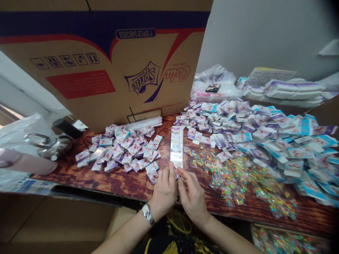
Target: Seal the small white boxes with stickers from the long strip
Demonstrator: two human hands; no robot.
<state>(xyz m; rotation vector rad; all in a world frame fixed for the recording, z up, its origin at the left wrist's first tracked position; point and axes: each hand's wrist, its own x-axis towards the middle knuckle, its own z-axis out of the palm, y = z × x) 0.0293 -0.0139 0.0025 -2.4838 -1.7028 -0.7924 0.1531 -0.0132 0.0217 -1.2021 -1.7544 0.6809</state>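
Note:
My left hand (164,188), with a silver watch at its wrist, is closed at the table's front edge, its fingers together. Close against it, my right hand (192,195) is closed too, thumb and fingers bent inward. Between the fingertips shows a small purple and white box (176,173), mostly hidden by both hands. Just beyond the fingertips a long strip of colourful round stickers (176,143) lies on the table. Left of my hands is a heap of closed small boxes (127,146). Clear packets of coloured candies (230,176) spread out on the right.
A large pile of flattened or unfilled small boxes (265,130) covers the right side of the wooden table (113,183). A big cardboard carton (106,70) stands behind. At left are a metal kettle (57,146) and a pinkish bottle (29,162). More candy packets (286,241) lie below, right.

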